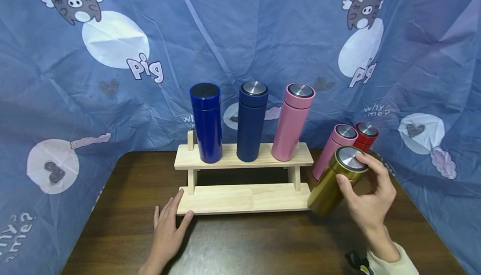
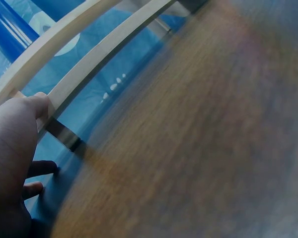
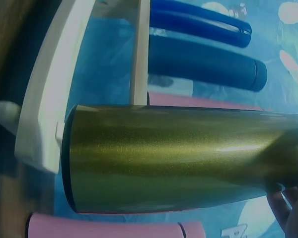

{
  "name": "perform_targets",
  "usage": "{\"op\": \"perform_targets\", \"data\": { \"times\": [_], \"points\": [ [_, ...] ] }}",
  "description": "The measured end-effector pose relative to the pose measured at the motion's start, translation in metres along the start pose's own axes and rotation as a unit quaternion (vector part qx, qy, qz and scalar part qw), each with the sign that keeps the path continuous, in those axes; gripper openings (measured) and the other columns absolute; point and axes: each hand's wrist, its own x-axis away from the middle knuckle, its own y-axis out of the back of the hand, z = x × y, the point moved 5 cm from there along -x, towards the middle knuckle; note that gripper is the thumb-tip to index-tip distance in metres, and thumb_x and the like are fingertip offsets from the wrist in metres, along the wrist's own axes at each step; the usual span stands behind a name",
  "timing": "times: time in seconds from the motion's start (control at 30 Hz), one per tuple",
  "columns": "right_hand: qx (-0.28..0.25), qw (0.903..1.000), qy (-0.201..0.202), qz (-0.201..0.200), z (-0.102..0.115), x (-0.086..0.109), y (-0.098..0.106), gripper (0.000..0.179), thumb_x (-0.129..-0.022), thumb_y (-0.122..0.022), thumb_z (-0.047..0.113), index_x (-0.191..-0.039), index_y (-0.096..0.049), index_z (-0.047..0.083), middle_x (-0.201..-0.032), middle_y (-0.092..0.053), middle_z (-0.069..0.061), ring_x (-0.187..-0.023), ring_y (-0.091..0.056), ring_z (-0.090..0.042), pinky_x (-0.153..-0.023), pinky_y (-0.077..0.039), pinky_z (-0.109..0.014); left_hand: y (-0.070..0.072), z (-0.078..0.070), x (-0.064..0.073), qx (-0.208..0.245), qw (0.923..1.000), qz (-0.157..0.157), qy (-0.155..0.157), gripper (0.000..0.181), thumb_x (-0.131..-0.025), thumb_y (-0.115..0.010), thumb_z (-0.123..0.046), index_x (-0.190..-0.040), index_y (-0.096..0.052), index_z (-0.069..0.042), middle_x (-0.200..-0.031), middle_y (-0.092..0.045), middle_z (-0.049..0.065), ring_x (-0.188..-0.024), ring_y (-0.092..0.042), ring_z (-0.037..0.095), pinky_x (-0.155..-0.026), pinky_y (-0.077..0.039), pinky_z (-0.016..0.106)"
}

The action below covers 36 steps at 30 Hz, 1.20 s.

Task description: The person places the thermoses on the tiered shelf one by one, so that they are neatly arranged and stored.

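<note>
At four o'clock my right hand [image 1: 372,204] grips a tilted gold flask [image 1: 330,188]; at seven my left hand [image 1: 167,233] touches the wooden rack [image 1: 225,200] bearing three flasks [image 1: 251,129].

A screened-off tabletop spot; kind of room unclear
A creased blue sheet [image 1: 293,37] printed with cartoon pigs [image 1: 73,0] hangs around a dark wood-grain table [image 1: 259,241].

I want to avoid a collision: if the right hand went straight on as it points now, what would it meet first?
Probably the pink bottle to the right of the rack, behind the gold bottle that the right hand grips; the gap is unclear.
</note>
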Motion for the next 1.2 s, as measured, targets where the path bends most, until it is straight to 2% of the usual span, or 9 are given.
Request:
{"op": "perform_targets", "data": {
  "times": [0.2, 0.33, 0.47, 0.57, 0.7, 0.87, 1.07, 1.2],
  "points": [
    [-0.001, 0.9997, -0.002, 0.025, -0.005, 0.008, -0.007, 0.052, -0.082, -0.091, 0.005, -0.124, -0.071, -0.017, -0.130, -0.076, -0.008, -0.114, -0.073, -0.017, -0.100, -0.056, -0.022, -0.001, -0.001, 0.000, 0.004, 0.9999, 0.005, 0.010, 0.068, -0.110, -0.067, -0.034, -0.171, -0.042, -0.015, -0.168, -0.049, 0.027, -0.152, -0.044, 0.059, -0.126, -0.009, 0.080],
    [-0.009, 0.9991, -0.006, 0.042, -0.006, 0.012, -0.015, 0.054, -0.082, -0.090, 0.003, -0.124, -0.067, -0.021, -0.131, -0.075, -0.007, -0.115, -0.072, -0.016, -0.102, -0.055, -0.023, 0.000, 0.000, -0.001, 0.002, 0.9998, 0.012, 0.016, 0.069, -0.111, -0.066, -0.036, -0.171, -0.040, -0.015, -0.169, -0.048, 0.027, -0.153, -0.042, 0.060, -0.126, -0.008, 0.081],
    [-0.008, 0.9982, -0.014, 0.059, -0.005, 0.017, -0.022, 0.053, -0.081, -0.089, 0.000, -0.124, -0.066, -0.022, -0.131, -0.074, -0.003, -0.112, -0.072, -0.013, -0.092, -0.055, -0.019, 0.000, 0.000, -0.001, -0.001, 0.9998, 0.013, 0.016, 0.069, -0.112, -0.066, -0.036, -0.172, -0.040, -0.015, -0.170, -0.047, 0.026, -0.154, -0.042, 0.060, -0.126, -0.009, 0.081],
    [-0.010, 0.9972, -0.018, 0.071, -0.005, 0.021, -0.028, 0.054, -0.084, -0.090, 0.005, -0.124, -0.065, -0.022, -0.132, -0.074, -0.001, -0.111, -0.072, -0.011, -0.089, -0.054, -0.016, -0.001, 0.002, -0.001, -0.001, 0.9998, 0.012, 0.016, 0.069, -0.111, -0.067, -0.036, -0.172, -0.040, -0.015, -0.170, -0.047, 0.026, -0.154, -0.042, 0.059, -0.126, -0.009, 0.081],
    [-0.021, 0.9963, -0.016, 0.082, -0.004, 0.025, -0.037, 0.055, -0.085, -0.091, 0.009, -0.124, -0.065, -0.022, -0.132, -0.074, -0.001, -0.114, -0.071, -0.011, -0.092, -0.054, -0.018, -0.001, 0.002, -0.001, -0.001, 0.9999, 0.010, 0.013, 0.069, -0.111, -0.067, -0.037, -0.172, -0.040, -0.016, -0.169, -0.048, 0.025, -0.154, -0.042, 0.058, -0.127, -0.009, 0.080],
    [-0.021, 0.9958, -0.019, 0.087, -0.001, 0.029, -0.048, 0.056, -0.086, -0.093, 0.013, -0.124, -0.066, -0.020, -0.134, -0.074, -0.002, -0.111, -0.071, -0.010, -0.082, -0.049, -0.015, -0.001, 0.001, -0.001, 0.001, 1.0000, 0.003, 0.004, 0.069, -0.111, -0.068, -0.035, -0.171, -0.041, -0.017, -0.168, -0.049, 0.026, -0.153, -0.043, 0.059, -0.127, -0.009, 0.080],
    [-0.028, 0.9945, -0.011, 0.101, 0.003, 0.030, -0.063, 0.062, -0.091, -0.093, 0.026, -0.126, -0.067, -0.018, -0.136, -0.074, -0.008, -0.117, -0.073, -0.014, -0.094, -0.056, -0.019, -0.001, 0.002, 0.000, -0.001, 1.0000, -0.001, -0.002, 0.069, -0.110, -0.068, -0.034, -0.171, -0.041, -0.016, -0.167, -0.050, 0.027, -0.152, -0.045, 0.059, -0.126, -0.011, 0.080],
    [-0.049, 0.9923, -0.010, 0.113, 0.007, 0.032, -0.075, 0.064, -0.094, -0.092, 0.031, -0.127, -0.067, -0.017, -0.134, -0.074, -0.010, -0.109, -0.073, -0.012, -0.085, -0.054, -0.014, 0.000, 0.002, 0.000, -0.002, 1.0000, 0.000, -0.001, 0.069, -0.110, -0.068, -0.035, -0.171, -0.041, -0.016, -0.168, -0.049, 0.027, -0.152, -0.045, 0.059, -0.126, -0.011, 0.080]
  ]
}}
